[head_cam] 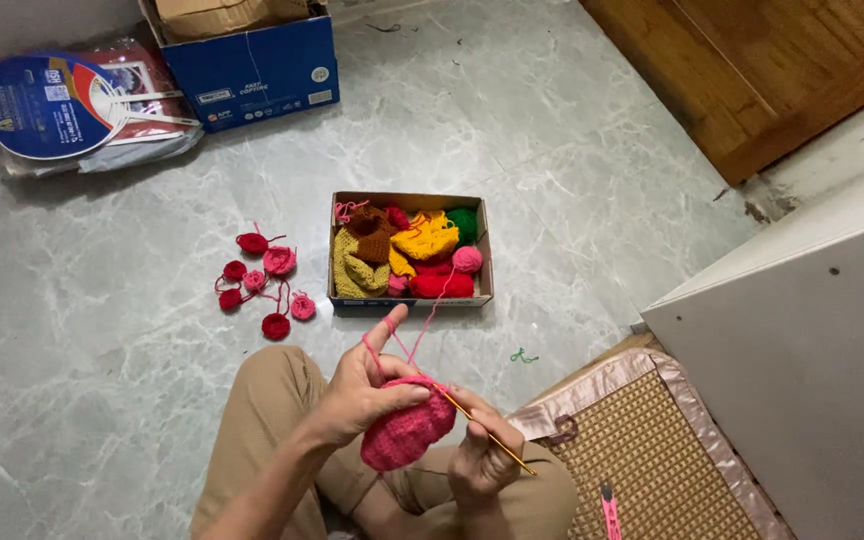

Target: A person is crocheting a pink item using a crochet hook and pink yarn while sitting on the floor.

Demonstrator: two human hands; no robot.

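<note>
My left hand point(364, 385) grips a pink crocheted piece point(407, 430) over my lap, its index finger raised with pink yarn point(422, 325) looped around it. The strand runs up to a pink yarn ball point(467, 259) in a cardboard box point(337, 250) on the floor ahead. My right hand point(482, 455) holds a thin golden crochet hook point(487, 435), whose tip meets the top edge of the pink piece. Both hands are close together above my knees.
The box holds yellow, brown, green, olive and red yarn. Several small red and pink crocheted flowers point(264, 280) lie on the marble floor to its left. A woven mat point(642, 460) is on my right, a blue carton point(252, 65) and bagged items point(72, 105) far left.
</note>
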